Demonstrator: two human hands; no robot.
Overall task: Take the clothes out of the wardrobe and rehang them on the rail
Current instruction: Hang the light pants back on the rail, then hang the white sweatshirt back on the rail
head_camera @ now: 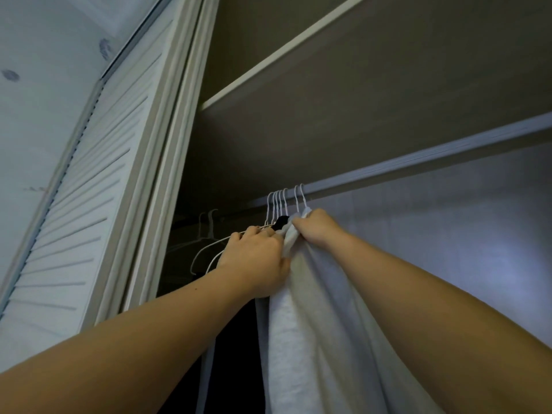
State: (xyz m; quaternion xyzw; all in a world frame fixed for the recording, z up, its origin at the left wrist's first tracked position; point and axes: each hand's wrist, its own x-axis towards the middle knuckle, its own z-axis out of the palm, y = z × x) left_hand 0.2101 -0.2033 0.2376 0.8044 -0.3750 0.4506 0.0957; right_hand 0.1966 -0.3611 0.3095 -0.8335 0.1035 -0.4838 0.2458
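The left hand (257, 258) grips the hangers (279, 206) and the right hand (313, 231) bunches the white garment (313, 324); a tug might slip it off.

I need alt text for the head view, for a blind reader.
The left hand grips white hangers and the right hand grips a white garment, both hanging from the wardrobe rail. A louvred door stands at the left.

We cannot see the fingertips of our right hand (316, 231), buried in the hanging white cloth garment (313, 339) that the bottom edge cuts off.
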